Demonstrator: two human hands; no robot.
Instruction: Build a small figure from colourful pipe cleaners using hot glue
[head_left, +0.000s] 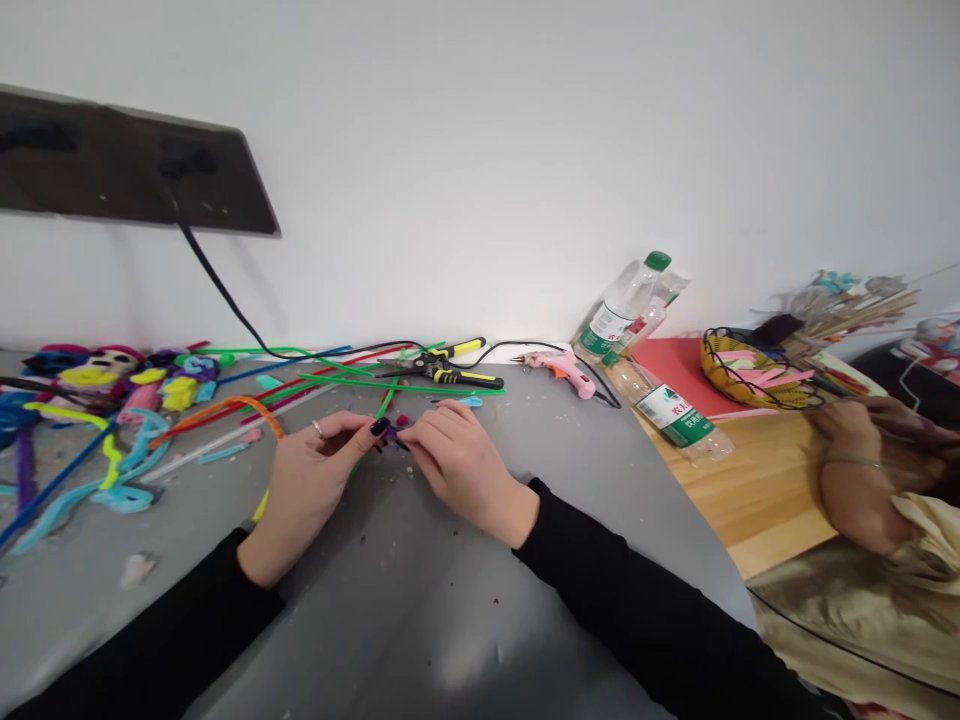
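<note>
My left hand (pixel 306 492) is closed in a pinch, thumb and fingertip on a small purple piece of fuzzy pipe cleaner (pixel 391 434). My right hand (pixel 471 466) pinches the same small piece from the other side, so most of it is covered by fingers. A green pipe cleaner (pixel 386 402) runs beyond and behind the fingers of my left hand; whether it joins the purple piece I cannot tell. An orange pipe cleaner (pixel 225 404) curves up to the back of my left hand. Just beyond both hands lie wire strippers (pixel 442 372) with black and yellow handles.
A pink glue gun (pixel 561 368) with a black cord lies by the wall. Plastic bottles (pixel 616 318) stand and lie at the right edge. Pipe cleaners and fuzzy figures (pixel 105 375) crowd the left. Another person's hands (pixel 855 440) are at the far right, near a yellow basket (pixel 716 375).
</note>
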